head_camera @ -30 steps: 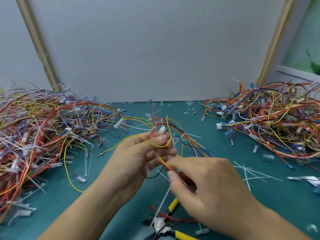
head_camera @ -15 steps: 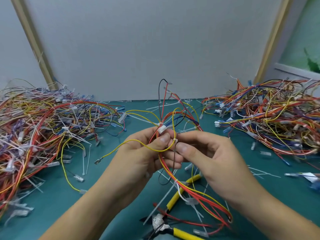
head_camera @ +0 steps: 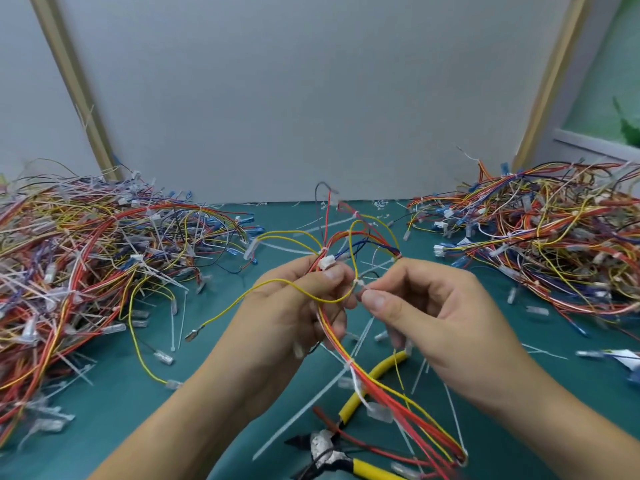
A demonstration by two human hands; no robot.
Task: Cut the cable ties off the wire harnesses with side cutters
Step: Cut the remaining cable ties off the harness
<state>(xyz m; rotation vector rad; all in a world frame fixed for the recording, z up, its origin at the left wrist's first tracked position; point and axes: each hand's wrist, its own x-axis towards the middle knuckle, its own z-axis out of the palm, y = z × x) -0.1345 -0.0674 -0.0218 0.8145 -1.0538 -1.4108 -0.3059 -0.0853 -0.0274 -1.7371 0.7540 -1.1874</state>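
My left hand [head_camera: 291, 317] grips a wire harness [head_camera: 349, 251] of red, yellow, blue and black wires, held up over the middle of the green mat. A white connector [head_camera: 327, 262] sits by my left thumb. My right hand [head_camera: 433, 317] pinches the tail of a white cable tie [head_camera: 358, 284] on the harness between thumb and forefinger. The harness hangs down in a red and yellow loop [head_camera: 415, 420] toward the near edge. The side cutters [head_camera: 346, 448], with yellow handles, lie on the mat below my hands, held by neither hand.
A large pile of wire harnesses [head_camera: 79, 265] fills the left of the green mat [head_camera: 214, 368]. Another pile [head_camera: 540, 244] lies at the right. Cut white cable ties [head_camera: 363, 337] are strewn on the mat. A grey wall panel [head_camera: 311, 98] stands behind.
My right hand rose from low beside the cutters up to the harness and now pinches a cable tie. The harness was lifted and its red loop now hangs down at the lower right.
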